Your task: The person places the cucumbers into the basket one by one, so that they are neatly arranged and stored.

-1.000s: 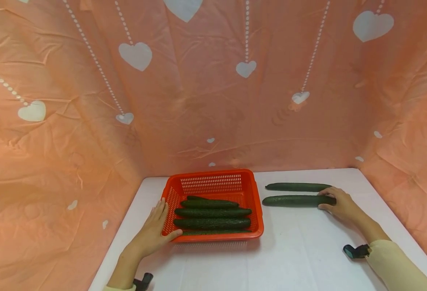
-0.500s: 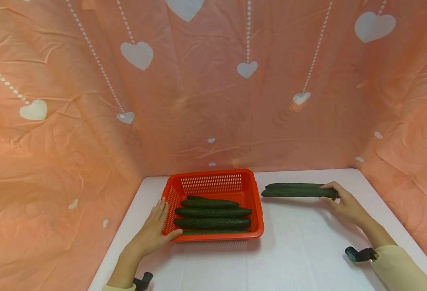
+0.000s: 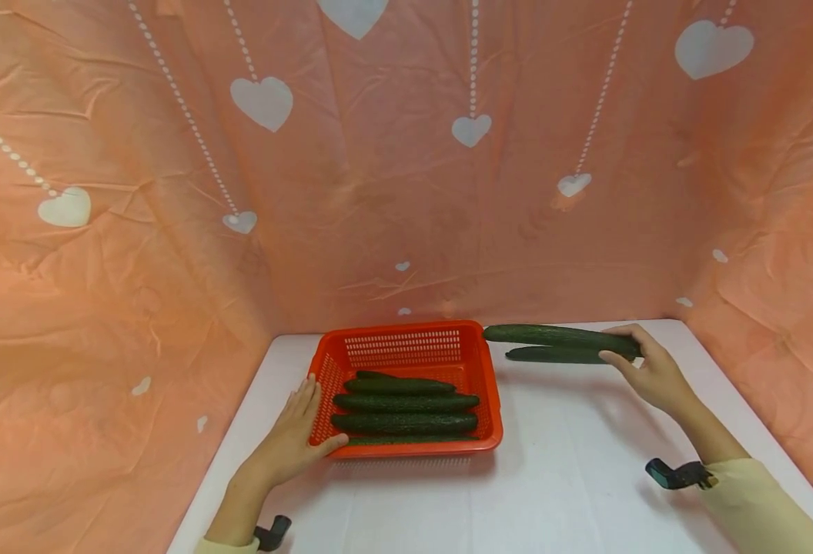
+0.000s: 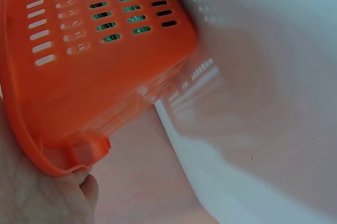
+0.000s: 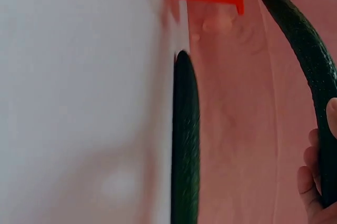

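Observation:
My right hand holds a dark green cucumber by its right end, raised off the table; its far end is near the basket's back right corner. Just below and behind it, a second cucumber lies on the table, also seen in the right wrist view as the lower cucumber. My left hand rests on the left side of a red plastic basket, its fingers extended along the rim and its thumb over the front edge. Several cucumbers lie side by side inside the basket.
A white table carries everything. Orange-pink sheeting with white hearts stands at the back and both sides. A small black camera is worn at the right wrist, and another black camera at the left.
My right hand has lifted the nearer cucumber off the table and moved it back over the other one, its left end tilting up toward the basket. The left hand and basket have stayed in place.

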Available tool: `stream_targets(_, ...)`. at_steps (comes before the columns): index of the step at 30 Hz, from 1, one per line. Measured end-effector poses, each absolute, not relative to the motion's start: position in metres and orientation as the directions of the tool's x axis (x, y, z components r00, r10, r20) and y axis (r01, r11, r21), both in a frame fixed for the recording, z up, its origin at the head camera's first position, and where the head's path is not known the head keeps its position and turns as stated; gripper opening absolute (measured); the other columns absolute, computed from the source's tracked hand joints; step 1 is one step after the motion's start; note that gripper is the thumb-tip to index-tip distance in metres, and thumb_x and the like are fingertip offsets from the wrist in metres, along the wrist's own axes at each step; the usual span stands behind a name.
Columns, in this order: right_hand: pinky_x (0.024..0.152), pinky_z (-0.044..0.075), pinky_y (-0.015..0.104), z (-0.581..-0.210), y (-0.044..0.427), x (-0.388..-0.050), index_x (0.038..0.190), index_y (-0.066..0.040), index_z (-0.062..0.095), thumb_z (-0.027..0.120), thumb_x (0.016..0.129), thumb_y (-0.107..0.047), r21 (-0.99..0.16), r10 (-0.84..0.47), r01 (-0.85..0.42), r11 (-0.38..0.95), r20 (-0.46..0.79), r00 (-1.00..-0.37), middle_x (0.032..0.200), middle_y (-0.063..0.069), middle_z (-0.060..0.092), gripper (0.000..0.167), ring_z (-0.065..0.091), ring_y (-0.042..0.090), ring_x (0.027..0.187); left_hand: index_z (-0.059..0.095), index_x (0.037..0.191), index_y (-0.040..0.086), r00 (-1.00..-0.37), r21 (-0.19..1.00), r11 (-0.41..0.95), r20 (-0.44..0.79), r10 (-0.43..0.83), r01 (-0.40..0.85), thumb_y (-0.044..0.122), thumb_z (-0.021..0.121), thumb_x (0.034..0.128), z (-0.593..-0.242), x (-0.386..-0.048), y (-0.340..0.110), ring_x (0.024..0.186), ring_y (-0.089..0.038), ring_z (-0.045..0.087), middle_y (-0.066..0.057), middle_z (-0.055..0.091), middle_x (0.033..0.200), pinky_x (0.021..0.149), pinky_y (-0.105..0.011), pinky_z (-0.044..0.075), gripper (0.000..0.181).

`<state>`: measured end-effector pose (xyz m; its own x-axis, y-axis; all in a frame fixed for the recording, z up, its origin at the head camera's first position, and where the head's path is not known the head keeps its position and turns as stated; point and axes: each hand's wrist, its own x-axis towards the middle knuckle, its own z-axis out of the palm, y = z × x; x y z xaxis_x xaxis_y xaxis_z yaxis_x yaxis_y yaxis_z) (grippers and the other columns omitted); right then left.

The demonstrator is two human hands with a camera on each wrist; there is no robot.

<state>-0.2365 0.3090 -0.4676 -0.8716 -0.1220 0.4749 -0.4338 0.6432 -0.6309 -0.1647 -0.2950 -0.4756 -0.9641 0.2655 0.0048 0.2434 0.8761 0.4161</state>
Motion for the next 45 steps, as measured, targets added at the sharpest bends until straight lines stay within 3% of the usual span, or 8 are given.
stream_targets(8,0.087,0.044,0.010,-0.455,0.276,-0.241,0.140,-0.005,0.061,0.076,0.103,-0.018,-0.658,-0.154,-0.406,0.634,0.407,-0.900,0.127,0.021,0.068,0.043,0.063,0.031,0.113,0.015,0.167,-0.008,-0.964,0.403,0.881,0.014,0.265,0.248,0.068,0.068,0.0957,-0.476,-0.166,-0.295,0.165,-0.043,0.000,-0.023,0.001,0.179,0.132,-0.063,0.007,0.117)
stream_targets(11,0.084,0.047,0.012,-0.454,0.261,-0.245,0.139,-0.003,0.061,0.076,0.102,-0.017,-0.658,-0.172,-0.422,0.624,0.411,-0.895,0.125,0.021,0.069,0.042,0.066,0.038,0.111,0.015,0.167,-0.007,-0.964,0.398,0.883,0.012,0.266,0.249,0.068,0.068,0.0957,-0.475,-0.166,-0.294,0.165,-0.043,0.000,-0.023,0.001,0.179,0.132,-0.063,0.008,0.117)
stream_targets(15,0.086,0.055,0.025,-0.451,0.239,-0.250,0.138,-0.004,0.062,0.077,0.101,-0.017,-0.658,-0.194,-0.432,0.617,0.405,-0.893,0.123,0.019,0.070,0.042,0.067,0.035,0.107,0.015,0.168,-0.007,-0.964,0.396,0.884,0.007,0.266,0.247,0.068,0.068,0.0954,-0.475,-0.167,-0.293,0.165,-0.043,0.001,-0.023,0.002,0.179,0.132,-0.062,0.007,0.117)
stream_targets(17,0.091,0.060,0.039,-0.449,0.228,-0.252,0.137,-0.003,0.063,0.078,0.101,-0.017,-0.663,-0.200,-0.429,0.614,0.394,-0.897,0.123,0.019,0.070,0.042,0.068,0.035,0.107,0.015,0.168,-0.007,-0.964,0.398,0.883,0.009,0.266,0.248,0.068,0.069,0.0952,-0.475,-0.168,-0.293,0.165,-0.043,0.001,-0.023,0.003,0.179,0.132,-0.063,0.008,0.117)
stream_targets(22,0.097,0.056,0.063,-0.448,0.200,-0.258,0.133,-0.002,0.063,0.080,0.098,-0.014,-0.673,-0.212,-0.440,0.595,0.397,-0.893,0.120,0.020,0.071,0.041,0.067,0.039,0.108,0.015,0.167,-0.008,-0.964,0.401,0.882,0.011,0.265,0.247,0.067,0.069,0.0952,-0.476,-0.167,-0.294,0.165,-0.043,0.002,-0.024,0.003,0.178,0.132,-0.063,0.008,0.117)
stream_targets(31,0.080,0.064,0.052,-0.445,0.158,-0.271,0.127,-0.003,0.064,0.082,0.096,-0.013,-0.680,-0.261,-0.474,0.560,0.398,-0.879,0.110,0.015,0.073,0.037,0.069,0.030,0.091,0.015,0.167,-0.007,-0.965,0.403,0.882,0.012,0.262,0.244,0.067,0.069,0.0951,-0.476,-0.165,-0.294,0.165,-0.042,0.002,-0.023,0.003,0.179,0.132,-0.062,0.008,0.117)
stream_targets(38,0.098,0.058,0.063,-0.444,0.130,-0.278,0.127,-0.004,0.066,0.082,0.095,-0.011,-0.684,-0.312,-0.497,0.534,0.387,-0.868,0.117,0.015,0.073,0.036,0.066,0.034,0.103,0.015,0.167,-0.008,-0.965,0.400,0.884,0.009,0.262,0.244,0.068,0.069,0.0956,-0.476,-0.164,-0.294,0.165,-0.043,0.002,-0.023,0.003,0.179,0.132,-0.062,0.008,0.117)
stream_targets(45,0.092,0.061,0.055,-0.442,0.104,-0.286,0.127,-0.002,0.067,0.082,0.097,-0.014,-0.695,-0.333,-0.474,0.540,0.341,-0.879,0.121,0.017,0.072,0.036,0.068,0.032,0.101,0.015,0.167,-0.007,-0.966,0.400,0.885,0.004,0.259,0.239,0.068,0.068,0.0956,-0.475,-0.163,-0.294,0.165,-0.043,0.001,-0.022,0.002,0.179,0.132,-0.063,0.008,0.117)
